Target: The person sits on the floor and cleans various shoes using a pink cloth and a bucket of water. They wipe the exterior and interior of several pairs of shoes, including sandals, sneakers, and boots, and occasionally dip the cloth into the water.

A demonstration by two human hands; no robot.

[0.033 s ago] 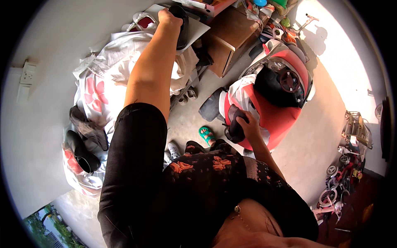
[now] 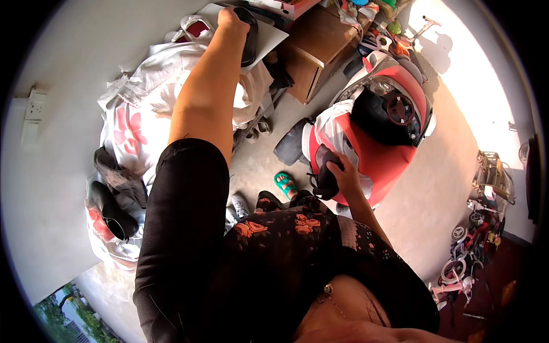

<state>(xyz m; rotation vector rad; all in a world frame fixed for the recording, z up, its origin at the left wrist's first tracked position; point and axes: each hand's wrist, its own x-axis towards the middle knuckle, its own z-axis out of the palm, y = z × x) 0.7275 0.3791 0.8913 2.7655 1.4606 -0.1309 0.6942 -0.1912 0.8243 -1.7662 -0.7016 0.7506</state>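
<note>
At the top, my left arm reaches out and my left hand (image 2: 233, 22) is closed on a black shoe (image 2: 248, 44), fingertips partly hidden. That shoe is over a white board (image 2: 271, 41). Beside the red ride-on toy car (image 2: 377, 146), my right hand (image 2: 345, 176) grips a dark, shoe-shaped item (image 2: 326, 177) with a thin loop hanging at its side; its exact kind is unclear. Another black shoe (image 2: 111, 212) lies on the white cloth (image 2: 154, 86) at the left, next to a sheer dark cloth (image 2: 119, 174). A white shoe (image 2: 196, 27) with a red inside sits near my left hand.
A brown wooden cabinet (image 2: 320, 48) stands beyond the toy car. My foot wears a green sandal (image 2: 285, 183), with grey shoes (image 2: 240, 206) close by on the floor. Small bikes (image 2: 454, 271) line the right side. A wall socket (image 2: 35, 106) is at the left.
The view has shifted very slightly. Both hands keep their holds, and nothing else has visibly moved.
</note>
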